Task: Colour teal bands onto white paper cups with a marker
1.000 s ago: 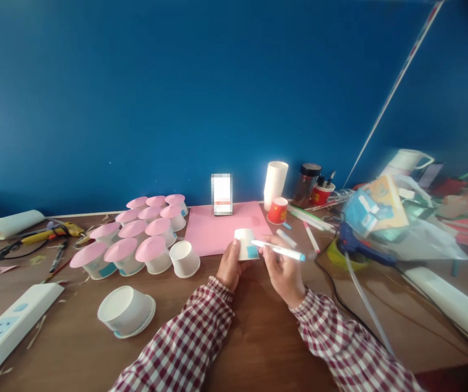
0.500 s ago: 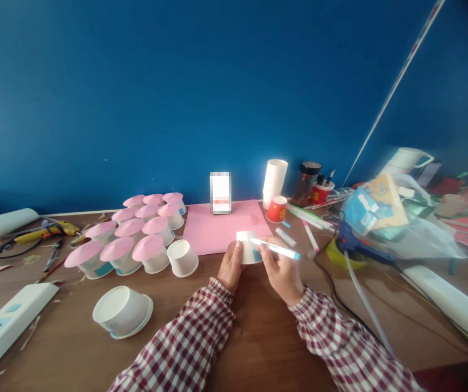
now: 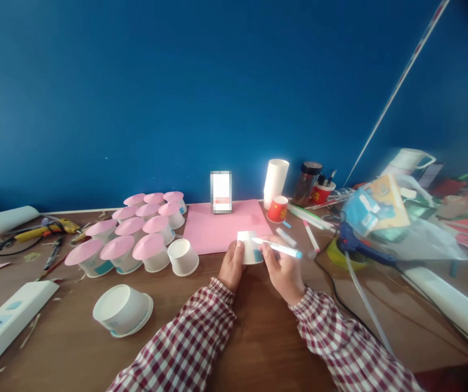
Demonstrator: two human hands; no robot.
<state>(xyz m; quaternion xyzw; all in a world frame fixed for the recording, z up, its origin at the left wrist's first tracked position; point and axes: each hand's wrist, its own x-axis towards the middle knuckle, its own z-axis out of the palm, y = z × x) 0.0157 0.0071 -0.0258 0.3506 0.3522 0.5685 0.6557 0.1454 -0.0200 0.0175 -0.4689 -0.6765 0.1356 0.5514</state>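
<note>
At the middle of the desk (image 3: pixel 258 337), the left hand (image 3: pixel 231 267) has its fingers closed around a small white cup (image 3: pixel 248 246), which stands upside down just in front of the pink sheet (image 3: pixel 217 228). The right hand (image 3: pixel 285 269) pinches a pen (image 3: pixel 277 248) between thumb and fingers; its tip lies on the side of the cup, near a blue patch there (I cannot tell if any mark is drawn yet).

Judging from how things lie, much work seems done: nine cups with pink tops (image 3: pixel 131 239) stand in rows at the left. One plain cup (image 3: pixel 183 257) stands open beside them, and a wider bowl (image 3: pixel 122 310) lies upside down nearer to the person, so at least these seem to remain.

Further out, more pens (image 3: pixel 310 235) lie at the right, near a small red cup (image 3: pixel 278 209) and a tall white cup (image 3: pixel 275 182). A power strip (image 3: pixel 5 326) lies at the far left.
</note>
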